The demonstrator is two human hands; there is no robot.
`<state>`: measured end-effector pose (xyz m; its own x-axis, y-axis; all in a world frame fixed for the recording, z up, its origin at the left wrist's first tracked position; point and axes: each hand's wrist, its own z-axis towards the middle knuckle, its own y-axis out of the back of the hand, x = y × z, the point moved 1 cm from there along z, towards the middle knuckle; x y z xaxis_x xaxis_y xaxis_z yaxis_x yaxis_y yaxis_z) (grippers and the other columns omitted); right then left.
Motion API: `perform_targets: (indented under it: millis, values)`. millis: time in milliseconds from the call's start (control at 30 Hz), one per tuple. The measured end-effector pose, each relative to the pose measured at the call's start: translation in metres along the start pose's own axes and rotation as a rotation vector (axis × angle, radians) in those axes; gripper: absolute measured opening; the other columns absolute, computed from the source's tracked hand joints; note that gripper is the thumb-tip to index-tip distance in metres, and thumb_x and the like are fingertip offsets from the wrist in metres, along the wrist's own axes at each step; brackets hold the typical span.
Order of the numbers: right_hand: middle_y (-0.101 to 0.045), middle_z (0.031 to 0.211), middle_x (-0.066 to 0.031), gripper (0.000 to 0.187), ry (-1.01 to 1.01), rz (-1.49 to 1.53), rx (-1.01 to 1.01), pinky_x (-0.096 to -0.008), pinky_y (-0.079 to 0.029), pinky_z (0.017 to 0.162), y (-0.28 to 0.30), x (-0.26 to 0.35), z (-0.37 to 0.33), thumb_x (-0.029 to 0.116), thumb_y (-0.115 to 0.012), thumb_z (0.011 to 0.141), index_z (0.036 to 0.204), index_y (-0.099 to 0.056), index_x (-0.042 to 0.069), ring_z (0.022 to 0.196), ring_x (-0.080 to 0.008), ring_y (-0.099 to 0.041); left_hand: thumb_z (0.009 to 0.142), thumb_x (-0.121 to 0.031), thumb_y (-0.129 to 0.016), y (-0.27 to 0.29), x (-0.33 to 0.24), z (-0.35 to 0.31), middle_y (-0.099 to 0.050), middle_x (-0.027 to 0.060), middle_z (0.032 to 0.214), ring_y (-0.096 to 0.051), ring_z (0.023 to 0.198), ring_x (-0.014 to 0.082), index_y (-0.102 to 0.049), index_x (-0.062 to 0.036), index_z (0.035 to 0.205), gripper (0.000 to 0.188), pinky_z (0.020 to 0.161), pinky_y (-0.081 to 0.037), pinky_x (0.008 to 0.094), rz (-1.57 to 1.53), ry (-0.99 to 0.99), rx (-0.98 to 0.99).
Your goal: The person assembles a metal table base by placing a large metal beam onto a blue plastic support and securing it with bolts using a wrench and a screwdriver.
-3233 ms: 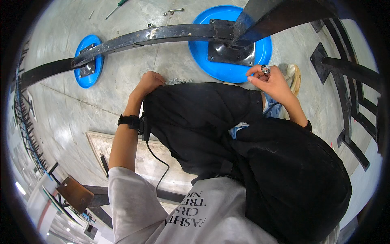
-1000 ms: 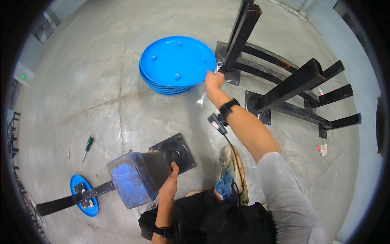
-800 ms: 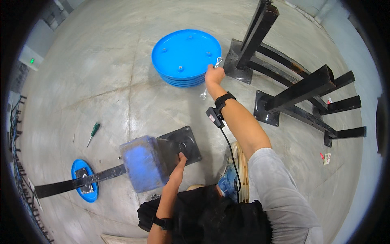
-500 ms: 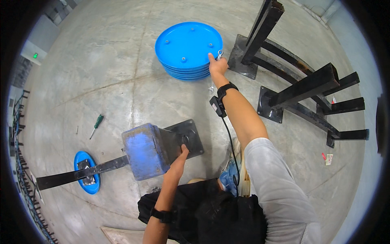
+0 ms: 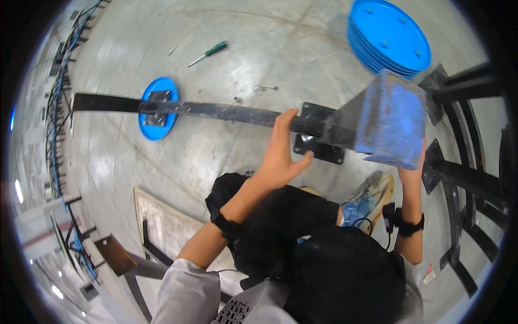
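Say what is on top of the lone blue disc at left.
The blue disc has a dark plate over it, crossed by a black bar. The disc's middle is covered and can't be seen.

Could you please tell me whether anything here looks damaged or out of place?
The blue post end by the right hand looks worn, its colour patchy; a green-handled screwdriver and a bolt lie loose on the floor.

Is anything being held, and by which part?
The right hand is at the blue end of the black frame, hold unclear; the left hand is open at the bar, not gripping.
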<state>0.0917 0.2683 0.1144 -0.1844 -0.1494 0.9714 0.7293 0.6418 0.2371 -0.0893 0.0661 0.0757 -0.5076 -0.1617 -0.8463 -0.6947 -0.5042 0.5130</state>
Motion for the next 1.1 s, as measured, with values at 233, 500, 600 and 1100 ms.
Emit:
perform_targets:
  millis: [233, 500, 600, 1100]
  values:
    - [-0.049, 0.081, 0.0005, 0.070, 0.062, -0.003, 0.007, -0.0198, -0.040, 0.058, -0.051, 0.026, -0.030, 0.040, -0.090, 0.049, 0.094, -0.054, 0.000, 0.065, -0.0074, -0.043, 0.066, -0.012, -0.075, 0.192, 0.168, -0.028, -0.042, 0.0197, 0.122, -0.043, 0.113, 0.0292, -0.035, 0.0054, 0.126, 0.074, 0.098, -0.035, 0.0390, 0.353, 0.297, -0.714]
    - [-0.059, 0.093, -0.0077, 0.052, 0.348, -0.370, -0.251, -0.0281, -0.050, 0.069, -0.062, 0.025, -0.026, 0.006, -0.082, 0.056, 0.100, -0.055, -0.005, 0.077, -0.0166, -0.058, 0.058, -0.032, -0.085, 0.410, 0.197, 0.002, -0.034, 0.0298, 0.131, -0.037, 0.123, 0.0341, -0.018, 0.0166, 0.130, 0.111, 0.103, -0.031, 0.0358, 0.570, 0.644, -1.205]
    - [-0.060, 0.098, -0.0097, 0.053, 0.293, -0.286, -0.140, -0.0299, -0.050, 0.074, -0.057, 0.023, -0.033, 0.003, -0.077, 0.058, 0.105, -0.054, -0.006, 0.082, -0.0183, -0.060, 0.056, -0.034, -0.086, 0.424, 0.202, -0.001, -0.029, 0.0257, 0.138, -0.030, 0.130, 0.0325, -0.007, 0.0104, 0.136, 0.121, 0.107, -0.027, 0.0427, 0.308, 0.596, -1.149]
    - [-0.060, 0.093, -0.0049, 0.033, 0.208, -0.113, -0.293, -0.0290, -0.044, 0.080, -0.020, 0.046, -0.015, 0.007, -0.070, 0.073, 0.102, -0.059, -0.003, 0.083, -0.0144, -0.055, 0.066, -0.040, -0.081, 0.444, 0.211, -0.005, -0.064, 0.0031, 0.090, -0.058, 0.080, 0.0128, -0.062, 0.0006, 0.099, 0.056, 0.071, -0.049, 0.0276, 0.226, 0.545, -0.947]
